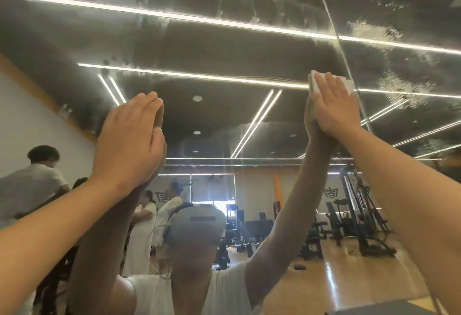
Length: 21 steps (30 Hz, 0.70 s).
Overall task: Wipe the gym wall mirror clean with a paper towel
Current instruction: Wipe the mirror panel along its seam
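Both arms raised to the wall mirror (pixel 224 40). Right hand (pixel 333 105) flat, fingers straight and together, pressing a folded white paper towel (pixel 349 86) against the glass just left of the panel seam (pixel 334 30). Left hand (pixel 129 145) flat on the glass, fingers straight and together, holding nothing. Smears and cloudy residue visible on the upper panels (heaviest at upper right), with gym machines (pixel 359 214) reflected below

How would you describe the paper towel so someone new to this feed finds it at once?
The wall mirror fills the view; a slanted seam between its panels runs down the right side. Beside that seam the right hand presses flat on the glass, and the paper towel is the white folded pad under it. The left hand, farther left, holds nothing.
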{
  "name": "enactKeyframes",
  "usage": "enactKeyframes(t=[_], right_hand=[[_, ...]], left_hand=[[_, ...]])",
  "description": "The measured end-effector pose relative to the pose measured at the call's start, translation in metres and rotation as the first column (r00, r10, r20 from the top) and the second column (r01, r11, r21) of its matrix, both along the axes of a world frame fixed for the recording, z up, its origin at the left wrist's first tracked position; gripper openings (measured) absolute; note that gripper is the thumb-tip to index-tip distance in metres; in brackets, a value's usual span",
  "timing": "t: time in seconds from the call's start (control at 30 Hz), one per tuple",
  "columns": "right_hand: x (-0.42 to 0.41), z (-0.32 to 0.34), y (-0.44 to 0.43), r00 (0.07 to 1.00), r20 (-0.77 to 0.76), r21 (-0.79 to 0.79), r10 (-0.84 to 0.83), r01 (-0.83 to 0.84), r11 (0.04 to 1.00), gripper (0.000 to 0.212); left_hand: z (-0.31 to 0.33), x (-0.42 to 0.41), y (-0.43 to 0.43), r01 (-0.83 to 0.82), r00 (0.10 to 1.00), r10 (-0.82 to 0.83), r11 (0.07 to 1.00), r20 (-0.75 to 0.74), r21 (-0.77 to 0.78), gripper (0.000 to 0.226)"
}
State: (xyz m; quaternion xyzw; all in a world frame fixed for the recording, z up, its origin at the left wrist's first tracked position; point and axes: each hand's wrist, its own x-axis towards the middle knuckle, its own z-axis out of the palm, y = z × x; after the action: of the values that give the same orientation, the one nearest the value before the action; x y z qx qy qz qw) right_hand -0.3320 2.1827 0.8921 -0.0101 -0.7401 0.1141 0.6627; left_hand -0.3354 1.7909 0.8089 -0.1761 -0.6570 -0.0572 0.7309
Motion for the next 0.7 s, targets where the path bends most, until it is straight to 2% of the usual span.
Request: enactKeyframes(t=[0.3, 0.4, 0.53, 0.7], right_hand=[[0.000, -0.005, 0.027, 0.999, -0.006, -0.084, -0.043, 0.042, 0.996, 0.052], [0.000, -0.030, 0.025, 0.999, 0.002, -0.070, -0.048, 0.048, 0.996, 0.054], [-0.002, -0.071, 0.027, 0.999, -0.026, -0.034, -0.042, 0.041, 0.999, 0.067], [-0.010, -0.132, 0.033, 0.998, -0.061, -0.031, -0.007, 0.006, 0.999, 0.059]], left_hand=[[0.001, -0.002, 0.000, -0.005, 1.000, 0.005, 1.000, -0.004, 0.006, 0.057], [0.001, -0.001, 0.000, 0.003, 1.000, -0.003, 1.000, -0.008, -0.001, 0.057], [0.001, -0.001, 0.000, 0.003, 1.000, -0.003, 1.000, -0.011, -0.002, 0.057], [-0.001, 0.000, 0.002, 0.003, 1.000, -0.003, 1.000, -0.012, -0.010, 0.057]])
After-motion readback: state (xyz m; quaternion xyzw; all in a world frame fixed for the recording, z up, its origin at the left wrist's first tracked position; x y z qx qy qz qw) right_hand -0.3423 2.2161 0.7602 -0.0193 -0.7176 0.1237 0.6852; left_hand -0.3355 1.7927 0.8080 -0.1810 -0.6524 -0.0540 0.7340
